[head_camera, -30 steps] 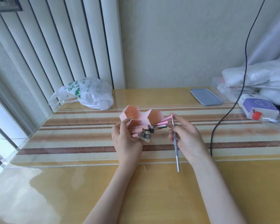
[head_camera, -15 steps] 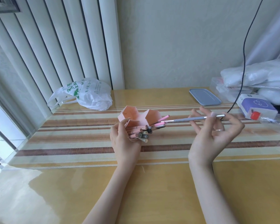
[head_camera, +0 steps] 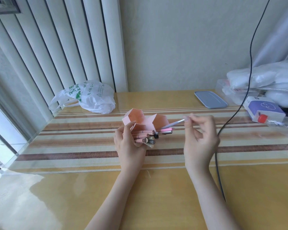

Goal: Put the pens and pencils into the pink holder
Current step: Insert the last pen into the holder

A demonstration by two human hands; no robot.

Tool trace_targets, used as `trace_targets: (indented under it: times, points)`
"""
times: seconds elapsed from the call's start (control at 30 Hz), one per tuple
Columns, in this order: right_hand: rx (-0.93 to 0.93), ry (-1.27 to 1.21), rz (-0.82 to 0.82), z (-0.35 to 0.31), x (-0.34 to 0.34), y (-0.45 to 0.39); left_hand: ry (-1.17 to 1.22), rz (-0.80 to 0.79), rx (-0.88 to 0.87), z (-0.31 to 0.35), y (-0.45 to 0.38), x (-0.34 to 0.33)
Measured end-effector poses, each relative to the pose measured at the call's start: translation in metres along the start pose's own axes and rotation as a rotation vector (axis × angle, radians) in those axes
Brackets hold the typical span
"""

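A pink holder (head_camera: 136, 117) with hexagonal compartments is tipped toward the right on the striped table. My left hand (head_camera: 128, 145) grips its near side. Several pens and pencils (head_camera: 145, 138) stick out of its lower compartments, and pink pens (head_camera: 167, 130) poke from the right one. My right hand (head_camera: 199, 138) pinches the end of a grey pen (head_camera: 173, 124) between thumb and forefinger. The pen's far end points into the right compartment (head_camera: 159, 121). How deep it sits is hidden by the rim.
A white plastic bag (head_camera: 91, 97) lies at the back left. A grey-blue lid (head_camera: 210, 99) sits at the back right, beside a purple and white box (head_camera: 264, 108) and white bags (head_camera: 263, 77). A black cable (head_camera: 217, 156) hangs down right of my right hand.
My right hand turned the grey pen from upright to level, swung it out to the right, then brought it back left so its end now points into the holder's right compartment.
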State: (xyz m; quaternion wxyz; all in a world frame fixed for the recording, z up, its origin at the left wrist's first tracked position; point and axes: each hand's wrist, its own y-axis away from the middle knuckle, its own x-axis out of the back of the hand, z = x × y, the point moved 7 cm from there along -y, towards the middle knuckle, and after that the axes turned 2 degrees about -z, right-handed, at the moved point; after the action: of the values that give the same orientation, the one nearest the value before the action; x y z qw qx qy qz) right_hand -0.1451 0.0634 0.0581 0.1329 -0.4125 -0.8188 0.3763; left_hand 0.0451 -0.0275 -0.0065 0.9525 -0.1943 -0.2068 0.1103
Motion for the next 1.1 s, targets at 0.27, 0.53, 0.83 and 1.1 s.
trace_targets:
  times: [0.27, 0.53, 0.83, 1.1]
  points:
    - [-0.182, -0.038, -0.177, 0.021, -0.015, -0.002, 0.109, 0.009, 0.048, 0.001, -0.002, 0.003]
    - [-0.545, -0.123, -0.355, 0.045, -0.036, 0.015, 0.361, -0.191, 0.043, 0.01, 0.007, -0.017]
    - [-0.608, 0.068, -0.223, 0.048, -0.023, 0.013, 0.234, -0.379, -0.021, 0.007, 0.011, -0.032]
    - [-0.556, 0.116, -0.144, 0.046, -0.019, 0.015, 0.203, -0.398, -0.057, 0.009, 0.011, -0.032]
